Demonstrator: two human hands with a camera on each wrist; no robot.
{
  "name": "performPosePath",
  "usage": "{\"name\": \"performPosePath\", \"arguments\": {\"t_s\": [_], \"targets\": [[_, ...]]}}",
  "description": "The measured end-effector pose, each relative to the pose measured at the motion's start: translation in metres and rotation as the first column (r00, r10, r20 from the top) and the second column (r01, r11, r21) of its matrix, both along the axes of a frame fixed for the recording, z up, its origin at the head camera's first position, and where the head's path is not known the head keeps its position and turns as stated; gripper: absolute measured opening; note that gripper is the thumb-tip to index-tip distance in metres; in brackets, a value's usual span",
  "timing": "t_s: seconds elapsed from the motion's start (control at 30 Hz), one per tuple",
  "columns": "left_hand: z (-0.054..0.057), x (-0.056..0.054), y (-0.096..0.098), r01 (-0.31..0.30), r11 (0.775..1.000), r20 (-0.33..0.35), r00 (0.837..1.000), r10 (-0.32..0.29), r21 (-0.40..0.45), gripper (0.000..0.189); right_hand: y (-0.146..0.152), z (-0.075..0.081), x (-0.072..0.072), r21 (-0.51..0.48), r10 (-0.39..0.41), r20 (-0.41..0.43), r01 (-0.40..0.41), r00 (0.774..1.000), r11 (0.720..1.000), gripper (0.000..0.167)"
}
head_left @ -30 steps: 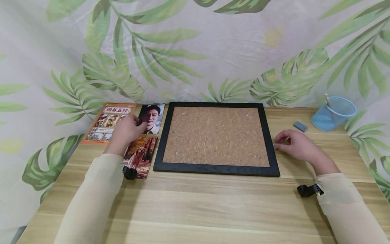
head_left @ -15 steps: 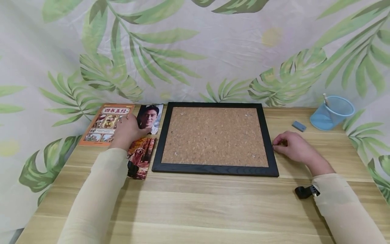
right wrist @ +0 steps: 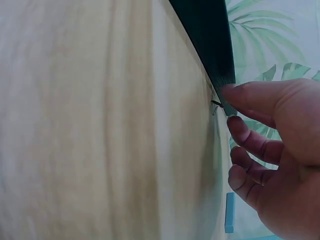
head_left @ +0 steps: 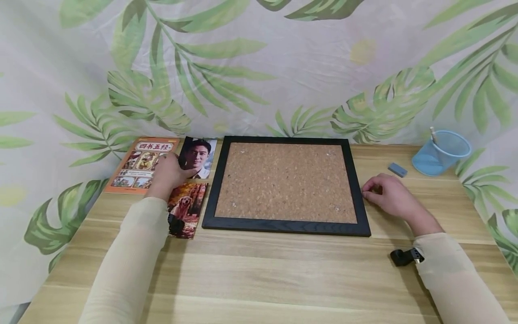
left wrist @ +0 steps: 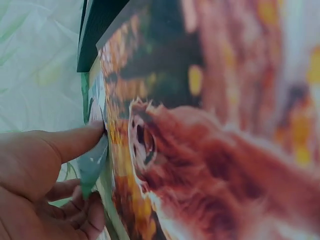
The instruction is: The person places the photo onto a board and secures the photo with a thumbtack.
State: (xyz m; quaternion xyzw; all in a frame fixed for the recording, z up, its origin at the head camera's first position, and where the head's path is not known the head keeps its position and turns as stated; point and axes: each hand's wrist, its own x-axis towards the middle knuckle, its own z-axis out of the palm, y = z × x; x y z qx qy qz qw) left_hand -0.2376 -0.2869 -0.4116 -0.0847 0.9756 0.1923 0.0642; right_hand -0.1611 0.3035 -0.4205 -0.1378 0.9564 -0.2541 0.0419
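My left hand (head_left: 167,172) is at the lower left of a portrait photo (head_left: 205,154). In the left wrist view the thumb presses its face and the fingers curl behind its raised edge, pinching it. Below the hand lies a photo of a golden retriever (head_left: 187,204), large in the left wrist view. My right hand (head_left: 386,193) is beside the right edge of a black-framed cork board (head_left: 287,182), fingers loosely bent. In the right wrist view the thumb tip overlaps the frame, with a gap to the index finger; a small thin metal thing (right wrist: 216,104) shows just past the fingertips.
An orange book (head_left: 131,171) lies left of the portrait, partly covered by the left hand. To the right are a small blue block (head_left: 398,169) and a blue mesh cup (head_left: 425,157) with a stick in it. A leaf-patterned cloth (head_left: 307,67) hangs behind the table (head_left: 283,279).
The left hand has shifted slightly right at the portrait, whose left edge now shows more. The right hand has moved slightly left at the frame's edge.
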Motion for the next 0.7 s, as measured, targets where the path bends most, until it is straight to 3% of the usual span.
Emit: {"name": "performPosePath", "arguments": {"t_s": [0.13, 0.27, 0.47, 0.7], "targets": [[-0.003, 0.001, -0.004, -0.03, 0.995, -0.078, 0.996, 0.038, 0.094, 0.065, -0.001, 0.002, 0.001, -0.021, -0.03, -0.028, 0.03, 0.999, 0.999, 0.009], [-0.004, 0.006, -0.008, -0.077, 0.974, -0.102, 0.99, 0.1, 0.212, 0.047, -0.003, 0.004, 0.003, -0.05, -0.052, -0.041, 0.05, 0.998, 0.998, 0.009], [0.0, 0.016, -0.017, -0.132, 0.916, -0.075, 0.982, 0.172, 0.38, 0.048, -0.006, 0.007, 0.004, -0.086, -0.11, -0.07, 0.103, 0.992, 0.991, 0.011], [0.01, 0.028, -0.018, -0.109, 0.874, -0.148, 0.968, 0.201, 0.473, 0.044, -0.01, 0.013, 0.006, -0.09, -0.148, -0.127, 0.137, 0.981, 0.986, 0.012]]}}
